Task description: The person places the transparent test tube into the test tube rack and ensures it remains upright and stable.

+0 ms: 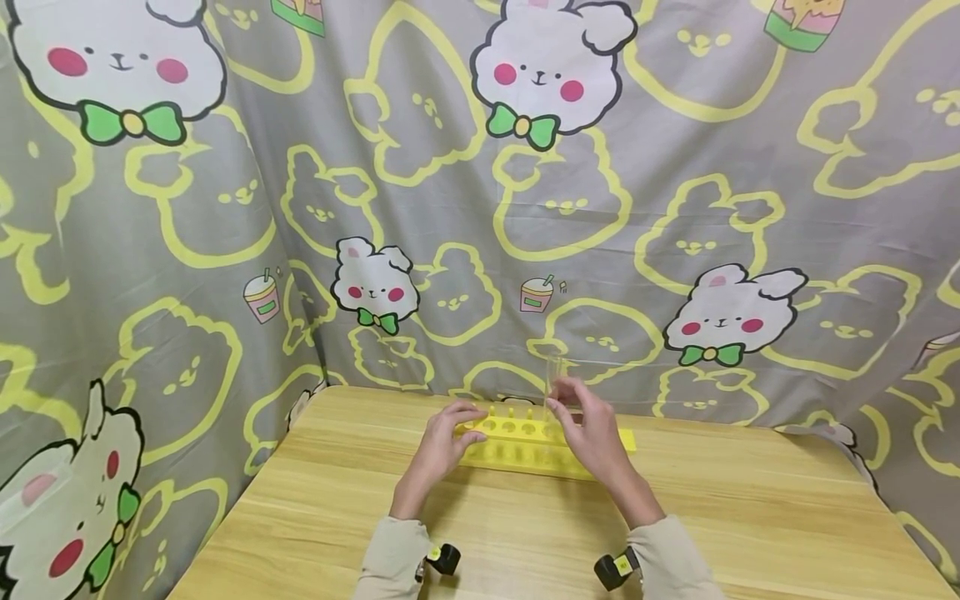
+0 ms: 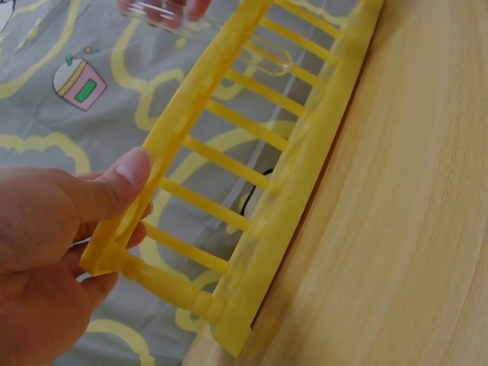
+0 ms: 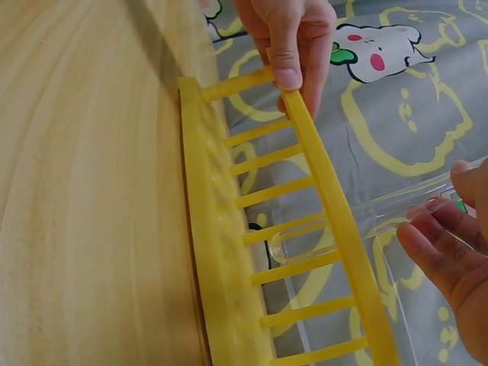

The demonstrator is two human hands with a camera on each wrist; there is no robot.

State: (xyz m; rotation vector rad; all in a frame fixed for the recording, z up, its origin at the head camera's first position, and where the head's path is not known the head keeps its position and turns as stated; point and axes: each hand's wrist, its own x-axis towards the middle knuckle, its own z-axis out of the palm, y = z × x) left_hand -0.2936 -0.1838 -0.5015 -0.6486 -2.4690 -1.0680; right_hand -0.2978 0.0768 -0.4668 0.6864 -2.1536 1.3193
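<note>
A yellow test tube rack [image 1: 498,455] stands on the table, with a row of round holes and pegs along it. My left hand [image 1: 444,439] grips the left end of its top bar, thumb on the near side in the left wrist view. Between the thumb and fingers of my right hand [image 1: 591,427] is a clear glass test tube [image 3: 366,212], pinched by its upper part. The tube runs down through a hole in the rack's top bar. Its rounded lower end shows between the two bars in the right wrist view, above the base.
The wooden table [image 1: 525,533] extends on both sides of the rack and toward me. A grey curtain [image 1: 465,208] with rabbit and yellow outline prints hangs right behind the table's far edge and along the left side.
</note>
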